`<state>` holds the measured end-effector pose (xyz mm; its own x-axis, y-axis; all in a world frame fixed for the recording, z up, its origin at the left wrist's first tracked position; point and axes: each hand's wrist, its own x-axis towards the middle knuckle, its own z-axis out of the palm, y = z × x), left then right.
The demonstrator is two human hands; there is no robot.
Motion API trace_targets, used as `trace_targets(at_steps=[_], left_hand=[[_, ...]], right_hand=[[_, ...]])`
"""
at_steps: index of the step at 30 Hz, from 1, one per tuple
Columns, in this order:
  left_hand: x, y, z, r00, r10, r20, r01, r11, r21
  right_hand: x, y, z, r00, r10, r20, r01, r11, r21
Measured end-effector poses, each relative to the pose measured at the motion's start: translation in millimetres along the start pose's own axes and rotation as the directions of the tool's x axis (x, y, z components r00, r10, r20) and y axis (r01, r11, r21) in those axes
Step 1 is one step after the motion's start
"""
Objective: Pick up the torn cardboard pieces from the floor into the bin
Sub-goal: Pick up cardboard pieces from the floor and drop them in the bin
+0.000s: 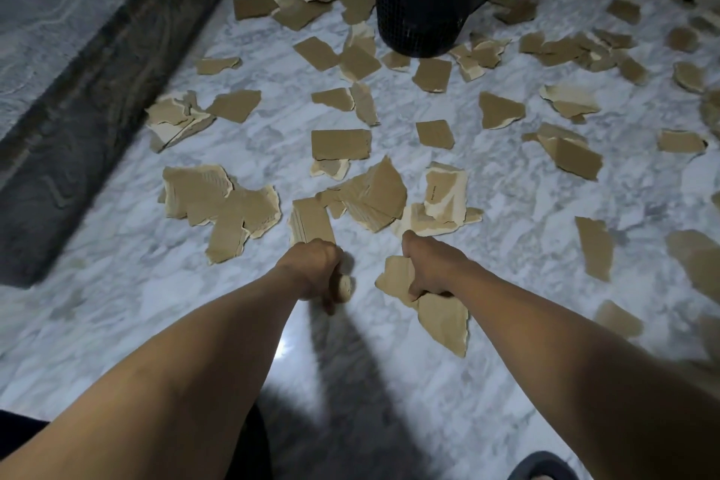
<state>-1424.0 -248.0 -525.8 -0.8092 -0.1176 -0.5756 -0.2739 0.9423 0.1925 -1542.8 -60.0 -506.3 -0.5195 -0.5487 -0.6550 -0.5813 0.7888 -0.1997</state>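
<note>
Underfoot, a white-grey marble floor (117, 304), with a patch of glare between the person's two forearms. Torn cardboard pieces (341, 144) are scattered over most of it, brown and paler along the ripped edges. They lie thickest in the middle ground and round the foot of the bin (424, 12). The bin is a black mesh basket with a dark liner, upright at top centre and well apart from both hands. Scraps touch its base on either side.

Left hand (311, 269): back toward the camera, fingers curled under into a fist. A pale scrap (345, 288) pokes out beneath the fingers, held there. A long strip (311, 222) lies just beyond the knuckles, its near end hidden by the hand. It cannot be told whether the strip is in the same grip or only on the floor.

Right hand (428, 269): closed tight round a jagged wad (442, 320) of at least two overlapped pieces. One piece juts out left of the wrist. The larger one hangs toward the camera under the forearm.

A dark stone band (97, 90) runs diagonally along the left side. The toe of a slipper (541, 466) shows at the bottom right. The pieces at the far right margin are blurred.
</note>
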Motion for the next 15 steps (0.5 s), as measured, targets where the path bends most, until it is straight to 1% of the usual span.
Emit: trace_targets(at_steps=[2, 4, 6, 8, 9, 12, 14, 15], left_hand=[[0.7, -1.7, 1.6, 0.998, -0.004, -0.063, 0.006, 1.0, 0.025], [2.6, -4.3, 2.0, 0.982, -0.035, -0.188, 0.034, 0.999, -0.009], [9.1, -8.5, 1.8, 0.94, -0.135, -0.312, 0.089, 0.983, -0.159], [19.3, -12.6, -1.6, 0.884, -0.27, -0.382, 0.157, 0.94, -0.301], [24.6, -14.2, -3.7, 0.856, -0.343, -0.387, 0.211, 0.915, -0.345], [40.5, -17.5, -11.5, 0.809, -0.516, -0.283, 0.358, 0.813, -0.459], [47.3, -19.7, -15.0, 0.798, -0.557, -0.231, 0.404, 0.778, -0.482], [49.2, -20.6, -15.9, 0.801, -0.559, -0.216, 0.415, 0.777, -0.474]], right_hand=[[4.7, -2.0, -2.8, 0.999, -0.022, -0.029, 0.023, 0.999, 0.047], [9.7, -5.1, -3.9, 0.999, -0.035, -0.041, 0.038, 0.997, 0.071], [14.4, -7.1, -3.2, 0.998, -0.05, -0.044, 0.051, 0.998, 0.04], [18.2, -7.6, -0.9, 0.998, -0.055, -0.038, 0.056, 0.998, 0.011], [19.6, -7.3, 0.6, 0.998, -0.055, -0.034, 0.055, 0.998, 0.014], [22.1, -5.2, 2.5, 0.999, -0.042, -0.016, 0.043, 0.998, 0.042], [23.2, -4.7, 2.7, 0.999, -0.041, -0.014, 0.042, 0.998, 0.057], [23.3, -5.3, 2.4, 0.999, -0.035, -0.007, 0.036, 0.997, 0.064]])
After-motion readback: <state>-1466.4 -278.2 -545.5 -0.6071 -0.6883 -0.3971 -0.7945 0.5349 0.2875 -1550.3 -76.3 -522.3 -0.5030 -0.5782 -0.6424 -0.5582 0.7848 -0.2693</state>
